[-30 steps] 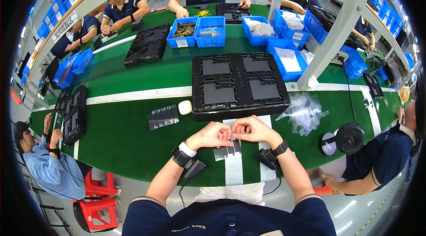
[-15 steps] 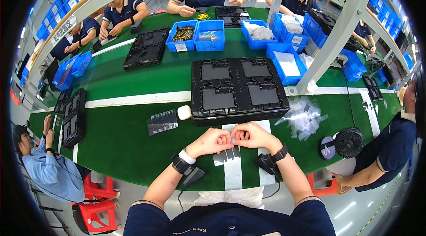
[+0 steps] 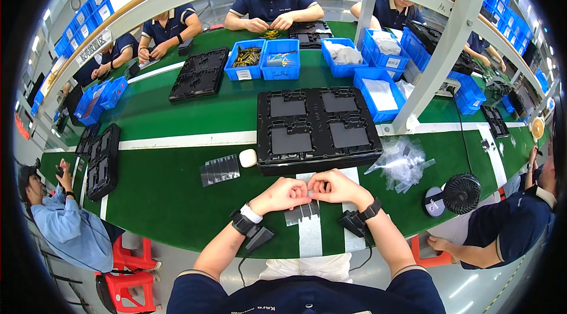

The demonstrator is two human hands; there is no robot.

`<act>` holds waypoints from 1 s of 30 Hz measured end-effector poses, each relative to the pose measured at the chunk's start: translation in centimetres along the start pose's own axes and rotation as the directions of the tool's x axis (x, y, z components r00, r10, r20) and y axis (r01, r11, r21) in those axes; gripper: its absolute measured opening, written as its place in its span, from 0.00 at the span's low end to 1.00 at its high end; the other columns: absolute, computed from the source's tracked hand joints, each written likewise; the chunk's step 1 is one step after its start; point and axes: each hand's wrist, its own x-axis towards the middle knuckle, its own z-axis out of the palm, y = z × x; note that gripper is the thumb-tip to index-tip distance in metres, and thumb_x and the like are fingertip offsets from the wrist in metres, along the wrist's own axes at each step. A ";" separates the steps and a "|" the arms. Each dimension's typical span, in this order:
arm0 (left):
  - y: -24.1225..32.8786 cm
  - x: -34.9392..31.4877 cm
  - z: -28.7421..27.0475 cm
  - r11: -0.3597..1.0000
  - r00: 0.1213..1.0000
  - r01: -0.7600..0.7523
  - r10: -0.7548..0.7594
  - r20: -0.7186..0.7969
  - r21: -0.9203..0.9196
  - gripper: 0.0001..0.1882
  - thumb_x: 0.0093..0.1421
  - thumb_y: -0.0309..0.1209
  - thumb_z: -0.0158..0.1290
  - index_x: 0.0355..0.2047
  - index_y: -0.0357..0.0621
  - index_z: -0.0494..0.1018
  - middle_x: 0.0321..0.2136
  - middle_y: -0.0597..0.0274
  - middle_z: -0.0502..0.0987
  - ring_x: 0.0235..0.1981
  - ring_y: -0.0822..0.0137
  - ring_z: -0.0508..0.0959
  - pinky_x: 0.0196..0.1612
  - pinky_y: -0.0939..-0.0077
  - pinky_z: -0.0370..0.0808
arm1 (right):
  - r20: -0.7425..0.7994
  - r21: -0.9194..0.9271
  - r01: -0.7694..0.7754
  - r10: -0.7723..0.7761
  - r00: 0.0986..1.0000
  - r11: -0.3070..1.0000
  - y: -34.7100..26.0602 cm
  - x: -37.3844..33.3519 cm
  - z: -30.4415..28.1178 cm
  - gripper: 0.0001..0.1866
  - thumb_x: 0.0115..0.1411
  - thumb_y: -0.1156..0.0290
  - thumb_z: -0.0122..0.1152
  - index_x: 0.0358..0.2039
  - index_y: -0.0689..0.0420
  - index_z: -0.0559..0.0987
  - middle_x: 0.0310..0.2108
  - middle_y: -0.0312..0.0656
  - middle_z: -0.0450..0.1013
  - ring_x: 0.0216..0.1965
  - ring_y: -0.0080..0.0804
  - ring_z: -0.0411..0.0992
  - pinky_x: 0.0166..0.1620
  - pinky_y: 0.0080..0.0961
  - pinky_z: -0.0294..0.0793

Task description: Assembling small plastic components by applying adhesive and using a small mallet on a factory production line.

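As both hands (image 3: 282, 194) (image 3: 335, 186), pinched closed, hold it, small film piece (image 3: 310, 192), translucent, pale

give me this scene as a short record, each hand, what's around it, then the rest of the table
left grip: pinched on a small pale piece, too small to identify
right grip: pinched on the same piece
below them: near film sheet, partly over a white strip
ahead: black tray holding four dark grey panels
left side: second film sheet, white rounded case
right side: clear film heap, black fan
far side: blue bins, co-workers
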 end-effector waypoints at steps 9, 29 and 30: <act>0.0 0.0 -0.1 1.000 1.000 0.001 -0.001 0.007 -0.011 0.08 0.54 0.29 0.56 0.24 0.38 0.69 0.15 0.69 0.72 0.13 0.82 0.71 0.16 0.89 0.65 | -0.001 0.000 0.006 -0.006 1.000 1.000 0.3 0.0 0.0 0.08 0.46 0.74 0.62 0.29 0.59 0.77 0.15 0.33 0.70 0.17 0.17 0.67 0.22 0.15 0.66; 0.0 0.1 -0.1 1.000 1.000 -0.002 0.002 -0.005 -0.024 0.10 0.54 0.29 0.57 0.24 0.38 0.69 0.16 0.70 0.72 0.13 0.82 0.71 0.15 0.89 0.64 | -0.011 0.004 -0.010 0.010 1.000 1.000 0.5 0.0 0.1 0.08 0.47 0.73 0.63 0.29 0.59 0.77 0.16 0.33 0.70 0.18 0.17 0.67 0.23 0.15 0.67; -0.1 0.1 -0.1 0.999 1.000 -0.010 0.010 -0.005 -0.030 0.09 0.54 0.29 0.57 0.24 0.38 0.69 0.16 0.70 0.72 0.13 0.82 0.71 0.15 0.89 0.64 | -0.012 0.010 -0.008 0.008 1.000 1.000 0.4 0.1 0.0 0.08 0.47 0.73 0.63 0.29 0.59 0.77 0.16 0.33 0.71 0.18 0.17 0.68 0.23 0.15 0.67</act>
